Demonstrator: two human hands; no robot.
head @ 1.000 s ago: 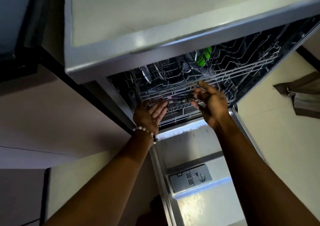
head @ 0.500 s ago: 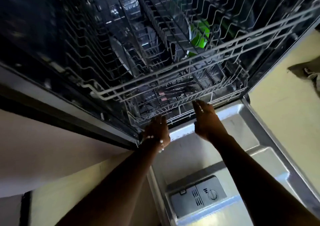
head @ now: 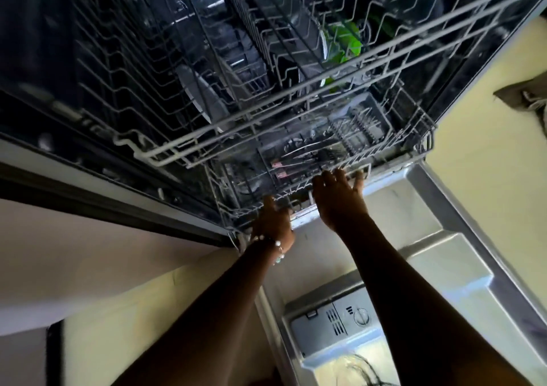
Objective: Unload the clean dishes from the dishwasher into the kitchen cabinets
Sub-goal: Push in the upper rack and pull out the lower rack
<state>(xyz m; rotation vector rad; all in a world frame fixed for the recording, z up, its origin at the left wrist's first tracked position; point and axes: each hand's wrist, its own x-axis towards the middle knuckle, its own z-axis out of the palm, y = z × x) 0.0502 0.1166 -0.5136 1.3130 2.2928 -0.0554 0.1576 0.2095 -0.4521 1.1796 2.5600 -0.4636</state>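
The dishwasher (head: 88,89) fills the top of the frame, with the upper rack (head: 296,98) above the lower rack (head: 340,160). Both hands (head: 340,199) reach the lower rack's front edge at the middle. The open door (head: 444,252) lies at the lower right.

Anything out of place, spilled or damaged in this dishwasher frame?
Nothing stands out. Both hands, left hand and right hand, are at the lower rack front edge; the green item sits in the rack; the door lies open.

Your dishwasher racks (head: 296,95): grey coated wire, smooth. Door liner (head: 429,208): shiny steel. Detergent dispenser (head: 334,326): matt grey plastic. Green item (head: 344,45): glossy plastic.
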